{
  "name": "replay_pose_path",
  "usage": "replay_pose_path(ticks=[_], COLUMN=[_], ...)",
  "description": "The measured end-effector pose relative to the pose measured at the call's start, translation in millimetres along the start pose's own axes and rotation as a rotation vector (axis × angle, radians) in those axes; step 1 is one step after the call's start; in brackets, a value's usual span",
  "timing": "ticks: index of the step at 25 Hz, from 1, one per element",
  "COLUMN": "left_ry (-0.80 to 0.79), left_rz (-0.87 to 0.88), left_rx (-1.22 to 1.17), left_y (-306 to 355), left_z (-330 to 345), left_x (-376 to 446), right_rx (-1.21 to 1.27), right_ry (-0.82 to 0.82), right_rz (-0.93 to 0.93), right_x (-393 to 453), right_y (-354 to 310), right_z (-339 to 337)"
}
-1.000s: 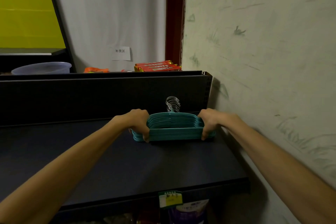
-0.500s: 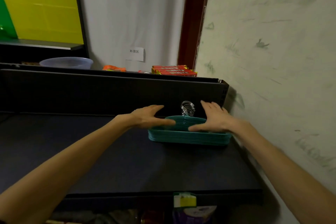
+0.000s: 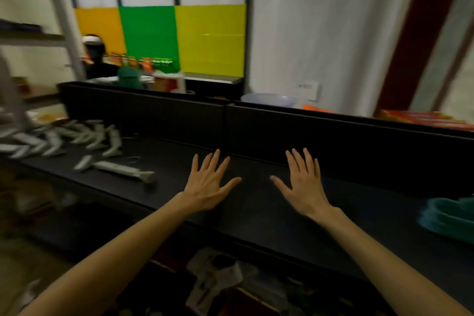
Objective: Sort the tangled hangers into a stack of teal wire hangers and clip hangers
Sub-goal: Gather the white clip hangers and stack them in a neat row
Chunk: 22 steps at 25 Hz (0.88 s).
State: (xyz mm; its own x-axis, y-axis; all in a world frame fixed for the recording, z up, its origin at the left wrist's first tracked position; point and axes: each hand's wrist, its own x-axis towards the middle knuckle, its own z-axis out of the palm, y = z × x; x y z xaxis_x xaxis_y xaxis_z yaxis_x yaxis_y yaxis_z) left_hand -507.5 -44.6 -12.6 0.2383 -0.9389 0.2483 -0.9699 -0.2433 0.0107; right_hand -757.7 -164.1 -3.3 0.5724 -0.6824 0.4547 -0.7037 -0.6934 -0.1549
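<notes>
Plainly, both hands were spread flat with fingers straight and apart, each grip wide and holding nothing: the left hand (image 3: 208,188) and the right hand (image 3: 305,185) sat side by side, palms down, over the dark flat surface (image 3: 256,215); whether they touched it could not be told. At the far right edge lay the stack of teal wire hangers (image 3: 450,215), blurred and well apart from the right hand. Far to the left, scattered pale grey clip hangers (image 3: 77,140) lay loose on the same surface, one (image 3: 120,169) lying nearer the left hand. Behind ran a low black back panel (image 3: 333,136), with a pale translucent plastic bowl (image 3: 268,100) beyond it.
</notes>
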Motion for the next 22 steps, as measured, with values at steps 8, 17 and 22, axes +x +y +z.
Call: replay_pose_path(ticks=[8, 17, 22], left_ry=[0.313, 0.152, 0.13], left_rz=[-0.39, -0.392, -0.195], left_rx=[-0.054, -0.041, -0.075], left_y=[-260, -451, -499], left_z=[-17, -11, -3], left_x=[-66, -5, 47], right_rx=[0.226, 0.305, 0.309], right_ry=[-0.139, -0.342, -0.493], right_rz=[-0.272, -0.322, -0.217], right_x=[110, 253, 289], right_y=[-240, -392, -420], right_z=[102, 196, 228])
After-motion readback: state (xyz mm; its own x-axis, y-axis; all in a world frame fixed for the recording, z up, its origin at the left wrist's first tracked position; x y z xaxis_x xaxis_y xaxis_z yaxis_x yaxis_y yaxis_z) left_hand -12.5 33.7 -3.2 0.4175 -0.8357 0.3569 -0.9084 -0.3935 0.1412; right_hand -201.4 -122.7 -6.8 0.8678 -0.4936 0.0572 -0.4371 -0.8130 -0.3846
